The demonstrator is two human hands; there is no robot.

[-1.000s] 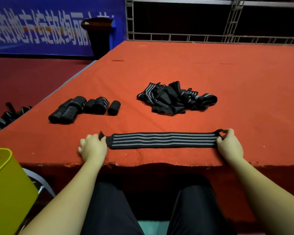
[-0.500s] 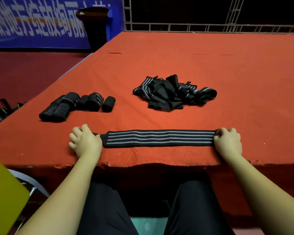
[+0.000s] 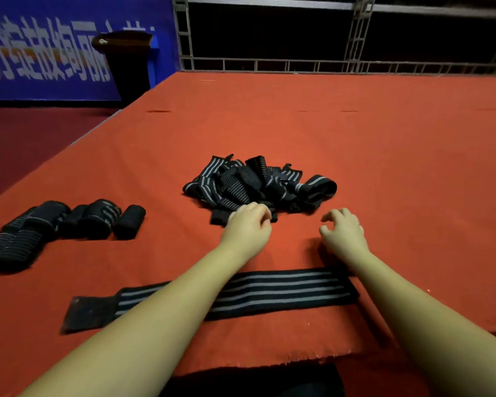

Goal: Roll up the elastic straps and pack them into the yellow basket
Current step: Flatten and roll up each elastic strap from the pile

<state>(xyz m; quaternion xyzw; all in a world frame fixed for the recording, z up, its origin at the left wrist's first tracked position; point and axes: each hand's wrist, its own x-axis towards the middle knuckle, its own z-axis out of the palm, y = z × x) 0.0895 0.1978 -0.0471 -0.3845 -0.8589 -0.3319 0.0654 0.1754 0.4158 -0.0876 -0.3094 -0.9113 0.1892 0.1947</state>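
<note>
Left hand (image 3: 248,224) — fingers curled at the near edge of the pile (image 3: 258,186); whether its grip holds a strap, cannot tell. Right hand (image 3: 342,232) — loosely curled, holding nothing, just short of the pile. Flat strap (image 3: 269,290) — unrolled on the surface (image 3: 355,144), behind both hands, under the forearms. Rolls (image 3: 69,222) — several done, well left of the hands, unpacked. Basket — not in view. Judged early: most rolling and all packing remain.

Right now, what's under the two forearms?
The flat strap lies on the red cloth, unrolled, passing beneath both forearms. Its middle and right end are covered; the plain left end shows.
</note>
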